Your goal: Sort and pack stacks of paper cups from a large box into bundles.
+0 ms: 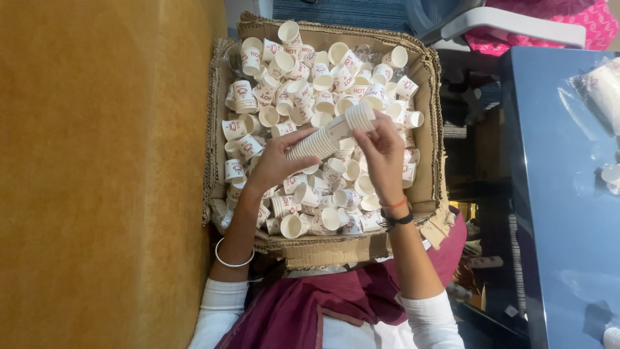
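Both hands closed on nested cup stack [330,134]: left hand [274,161] grips lower end, right hand [382,150] pinches upper end. Stack held over cardboard box [426,77] of loose cups [303,90]. Risk: uneven squeeze may buckle or separate stack.

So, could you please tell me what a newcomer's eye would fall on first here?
First, the cardboard box at centre, heaped with loose white paper cups bearing red print. Above the heap, the left hand and right hand hold a nested stack of cups between them. A blue table stands at right.
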